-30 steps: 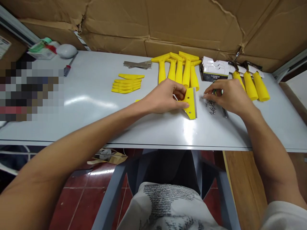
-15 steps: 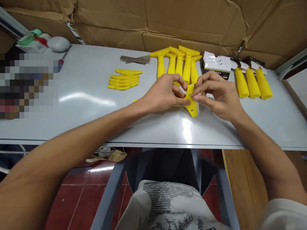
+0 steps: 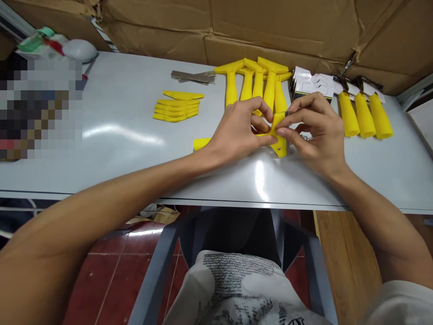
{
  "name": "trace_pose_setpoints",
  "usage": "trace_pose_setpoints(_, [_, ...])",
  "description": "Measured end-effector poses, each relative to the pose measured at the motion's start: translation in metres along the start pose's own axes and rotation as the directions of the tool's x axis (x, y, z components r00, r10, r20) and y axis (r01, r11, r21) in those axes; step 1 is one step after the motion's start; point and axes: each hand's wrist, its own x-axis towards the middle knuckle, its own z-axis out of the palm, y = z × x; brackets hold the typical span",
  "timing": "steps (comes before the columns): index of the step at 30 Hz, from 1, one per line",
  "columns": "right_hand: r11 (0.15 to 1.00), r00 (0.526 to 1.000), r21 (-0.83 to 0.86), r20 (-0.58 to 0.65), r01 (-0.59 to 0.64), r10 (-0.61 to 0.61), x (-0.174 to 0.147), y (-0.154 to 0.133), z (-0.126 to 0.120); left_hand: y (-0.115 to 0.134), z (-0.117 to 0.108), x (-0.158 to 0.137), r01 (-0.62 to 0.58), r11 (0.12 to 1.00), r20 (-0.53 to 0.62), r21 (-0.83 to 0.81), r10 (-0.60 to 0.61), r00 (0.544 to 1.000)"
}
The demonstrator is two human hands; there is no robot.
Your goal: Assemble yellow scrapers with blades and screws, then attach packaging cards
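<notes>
A yellow T-shaped scraper (image 3: 280, 148) lies sideways between my two hands, its round handle end (image 3: 201, 144) showing to the left of my wrist. My left hand (image 3: 241, 124) is closed around its neck, thumb and fingers near the head. From the other side, my right hand (image 3: 318, 131) pinches the head with thumb and index finger. A thin grey metal strip (image 3: 287, 148) shows along the head's right edge. A screw or hole is visible in the lower part of the head. Behind my right fingers lies a little pile of small metal parts (image 3: 306, 135), partly hidden.
Several yellow T-shaped handles (image 3: 231, 85) lie at the back, beside loose metal blades (image 3: 192, 77). Several slim yellow pieces (image 3: 176, 110) lie left of my hands. White boxes (image 3: 313, 85) and three scrapers with covered heads (image 3: 366, 119) stand to the right. Cardboard (image 3: 162, 31) lines the back.
The view has shifted slightly. A grey strip now shows along the scraper head's right edge, and more of the handle end is visible. Both hands stay at the scraper head.
</notes>
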Motion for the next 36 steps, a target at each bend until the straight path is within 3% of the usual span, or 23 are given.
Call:
trace_pose_setpoints(6, [0.992,0.996,0.105,0.057,-0.073,0.068,-0.003,-0.002,0.002,0.001,0.001,-0.005,-0.036,0.998,-0.037,0.054,0.038,0.999])
trace_pose_setpoints(20, [0.989,0.997,0.129,0.043,-0.066,0.061,0.0,0.001,0.004,0.005,0.005,-0.01,-0.073,0.996,-0.037,0.053,0.075,0.997])
trace_pose_setpoints(23, [0.978,0.996,0.192,0.061,-0.08,0.069,0.005,0.002,-0.008,0.004,0.006,-0.009,-0.079,0.996,-0.048,0.049,0.081,0.996])
trace_pose_setpoints(25, [0.984,0.997,0.164,0.004,-0.073,0.074,0.011,0.006,-0.024,0.001,0.006,-0.007,-0.083,0.995,-0.052,0.061,0.086,0.995])
trace_pose_setpoints(28, [0.995,0.996,-0.083,-0.075,-0.055,0.049,0.019,0.019,-0.054,-0.002,0.006,-0.006,-0.096,0.993,-0.052,0.075,0.1,0.994])
trace_pose_setpoints(31, [0.948,0.998,-0.314,0.033,-0.045,0.058,0.026,0.038,-0.074,-0.003,0.005,-0.006,-0.121,0.99,-0.04,0.077,0.124,0.992])
trace_pose_setpoints(36, [0.905,0.937,-0.417,0.342,0.087,0.067,0.032,0.061,-0.078,-0.002,0.001,-0.007,-0.22,0.971,0.04,0.092,0.218,0.975])
